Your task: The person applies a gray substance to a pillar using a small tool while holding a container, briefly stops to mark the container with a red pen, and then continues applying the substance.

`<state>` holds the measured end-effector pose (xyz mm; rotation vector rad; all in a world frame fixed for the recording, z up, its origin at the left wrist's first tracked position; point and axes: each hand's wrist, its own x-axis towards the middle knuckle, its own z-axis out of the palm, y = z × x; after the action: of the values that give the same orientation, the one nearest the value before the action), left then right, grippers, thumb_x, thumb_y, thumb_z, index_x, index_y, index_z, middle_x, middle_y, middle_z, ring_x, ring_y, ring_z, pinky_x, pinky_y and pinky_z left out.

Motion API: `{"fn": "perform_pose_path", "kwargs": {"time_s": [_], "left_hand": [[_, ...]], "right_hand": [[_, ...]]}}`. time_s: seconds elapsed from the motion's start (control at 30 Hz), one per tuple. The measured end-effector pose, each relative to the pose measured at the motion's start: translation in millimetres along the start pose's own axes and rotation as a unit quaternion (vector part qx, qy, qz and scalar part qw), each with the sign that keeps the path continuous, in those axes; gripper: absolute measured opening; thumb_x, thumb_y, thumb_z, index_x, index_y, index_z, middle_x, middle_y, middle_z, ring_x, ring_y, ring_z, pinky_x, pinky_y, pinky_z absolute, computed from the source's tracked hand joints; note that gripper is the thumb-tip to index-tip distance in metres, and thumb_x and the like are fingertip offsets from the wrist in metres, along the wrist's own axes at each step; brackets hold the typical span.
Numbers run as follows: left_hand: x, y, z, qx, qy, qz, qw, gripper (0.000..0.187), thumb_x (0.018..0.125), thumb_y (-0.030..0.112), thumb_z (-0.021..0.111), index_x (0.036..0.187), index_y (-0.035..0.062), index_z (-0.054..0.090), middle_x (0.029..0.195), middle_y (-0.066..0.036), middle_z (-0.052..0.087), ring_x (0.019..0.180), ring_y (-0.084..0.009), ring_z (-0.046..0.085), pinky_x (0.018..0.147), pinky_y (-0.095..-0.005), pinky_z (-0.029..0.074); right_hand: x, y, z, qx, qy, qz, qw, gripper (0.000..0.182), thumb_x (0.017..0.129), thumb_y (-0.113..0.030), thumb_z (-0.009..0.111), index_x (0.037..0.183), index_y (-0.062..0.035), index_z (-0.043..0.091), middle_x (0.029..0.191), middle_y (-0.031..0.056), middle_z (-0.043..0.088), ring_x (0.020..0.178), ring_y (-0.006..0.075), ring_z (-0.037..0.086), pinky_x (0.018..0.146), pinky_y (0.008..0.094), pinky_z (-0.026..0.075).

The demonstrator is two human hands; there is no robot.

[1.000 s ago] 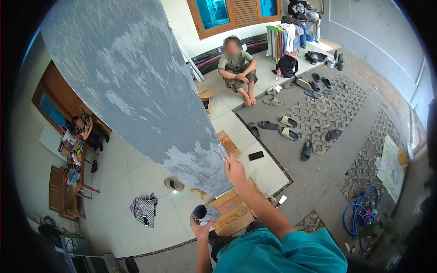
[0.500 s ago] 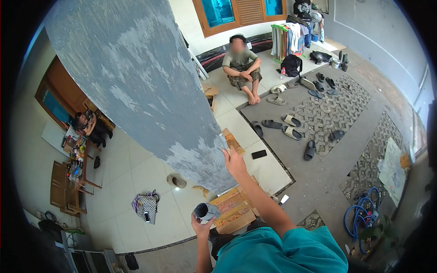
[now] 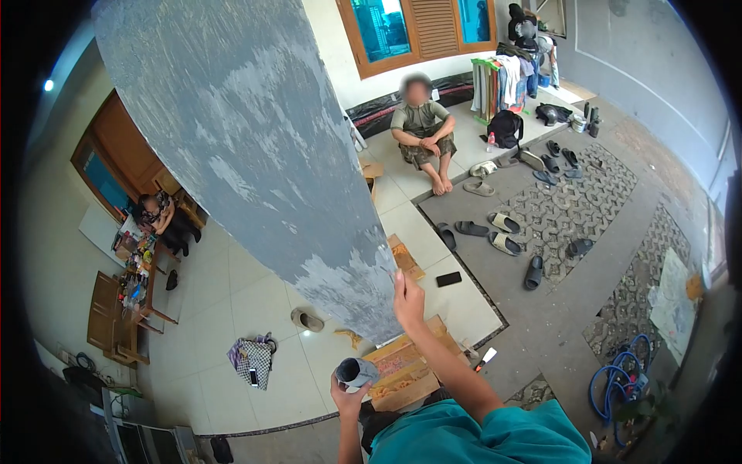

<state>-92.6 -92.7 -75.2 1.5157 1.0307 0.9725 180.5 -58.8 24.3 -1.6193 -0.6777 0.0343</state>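
In my left hand point(image 3: 349, 400) is a grey-smeared cup point(image 3: 358, 372), its dark open mouth tilted up, with my fingers wrapped round its side. My right hand point(image 3: 409, 301) is raised at the right edge of a grey column point(image 3: 255, 147). Its fingers are closed; whatever they may hold is hidden at this angle. The column has streaky dark grey paint with paler patches, most of them near its lower end. Flattened cardboard point(image 3: 425, 349) with orange-brown print lies on the floor at the column's foot, below my right forearm.
A seated person point(image 3: 423, 127) rests at the step edge, another person point(image 3: 158, 216) sits at the left by a cluttered table point(image 3: 144, 282). A black phone point(image 3: 448, 279), a white-bladed scraper point(image 3: 487, 357), several sandals point(image 3: 504, 243), patterned cloth point(image 3: 251, 357) and a blue hose point(image 3: 610, 379) lie around.
The head view has shifted, so the scene sits lower and slightly right in the picture. My right hand stays near the column's edge; my left hand still holds the cup.
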Motion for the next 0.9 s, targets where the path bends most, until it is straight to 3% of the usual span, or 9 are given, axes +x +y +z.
{"fn": "perform_pose_path", "kwargs": {"time_s": [0.1,0.2,0.4,0.47,0.57,0.7,0.77,0.9], "left_hand": [[-3,0,-1,-0.003,0.006,-0.013,1.0,0.078,0.059,0.003,0.089,0.125,-0.0031,0.048,0.114,-0.013,0.061,0.105,-0.0248,0.063,0.092,-0.0386,0.053],[-8,-5,-4,-0.004,-0.001,-0.015,1.0,0.077,0.059,0.003,0.089,0.125,-0.0032,0.048,0.114,-0.014,0.061,0.105,-0.0251,0.063,0.092,-0.0391,0.053],[-8,-3,-2,0.028,-0.01,-0.008,1.0,0.075,0.06,0.001,0.088,0.123,-0.0031,0.048,0.115,-0.014,0.06,0.103,-0.0249,0.064,0.089,-0.0372,0.055],[-10,-1,0,0.02,-0.014,-0.012,1.0,0.075,0.06,0.001,0.088,0.123,-0.0034,0.048,0.115,-0.015,0.06,0.103,-0.0249,0.064,0.09,-0.0375,0.055],[-3,-1,3,0.006,-0.008,-0.014,1.0,0.076,0.059,0.001,0.088,0.124,-0.0037,0.048,0.115,-0.015,0.06,0.104,-0.0248,0.064,0.091,-0.038,0.055],[-23,-9,-4,0.002,-0.006,-0.043,0.999,0.077,0.059,0.001,0.089,0.124,-0.0028,0.048,0.114,-0.014,0.061,0.106,-0.0243,0.062,0.092,-0.0378,0.054],[-3,-6,-1,0.001,-0.006,-0.013,1.0,0.077,0.059,0.005,0.09,0.123,-0.0037,0.048,0.112,-0.014,0.062,0.104,-0.0237,0.063,0.092,-0.0377,0.053],[-10,-2,-2,0.009,0.003,0.0,1.0,0.078,0.059,0.01,0.091,0.123,-0.0049,0.048,0.11,-0.014,0.064,0.103,-0.0241,0.065,0.092,-0.0377,0.053]], "right_hand": [[-7,3,0,0.058,0.025,-0.004,0.998,0.036,0.102,-0.027,0.046,0.09,0.0035,0.06,0.068,0.0244,0.055,0.06,0.0399,0.054,0.055,0.0419,0.041],[0,-11,-3,0.012,-0.027,0.041,0.999,0.033,0.101,-0.024,0.046,0.097,0.0029,0.064,0.075,0.0246,0.061,0.07,0.0435,0.059,0.061,0.0458,0.045],[10,-12,6,0.058,0.043,-0.037,0.997,0.033,0.101,-0.025,0.046,0.098,0.0017,0.065,0.08,0.025,0.064,0.075,0.0444,0.061,0.065,0.0461,0.048],[17,-15,4,0.025,-0.032,0.033,0.999,0.034,0.101,-0.028,0.045,0.1,0.0002,0.065,0.085,0.0254,0.065,0.08,0.0448,0.062,0.067,0.0479,0.049],[-6,30,8,-0.017,-0.028,0.019,0.999,0.036,0.102,-0.031,0.044,0.105,-0.0012,0.064,0.086,0.0257,0.065,0.081,0.0454,0.062,0.068,0.0495,0.048],[-46,30,-13,-0.052,-0.076,0.07,0.993,0.032,0.101,-0.028,0.047,0.106,0.0001,0.063,0.085,0.0254,0.065,0.081,0.0457,0.062,0.068,0.0485,0.049],[-20,12,1,0.039,-0.012,-0.065,0.997,0.027,0.099,-0.022,0.052,0.107,0.0017,0.06,0.088,0.0256,0.064,0.08,0.0451,0.062,0.068,0.0476,0.049],[-5,-19,13,0.031,-0.058,-0.126,0.99,0.027,0.096,-0.019,0.056,0.113,0.0012,0.056,0.094,0.0252,0.063,0.081,0.0439,0.062,0.068,0.0464,0.049]]}}
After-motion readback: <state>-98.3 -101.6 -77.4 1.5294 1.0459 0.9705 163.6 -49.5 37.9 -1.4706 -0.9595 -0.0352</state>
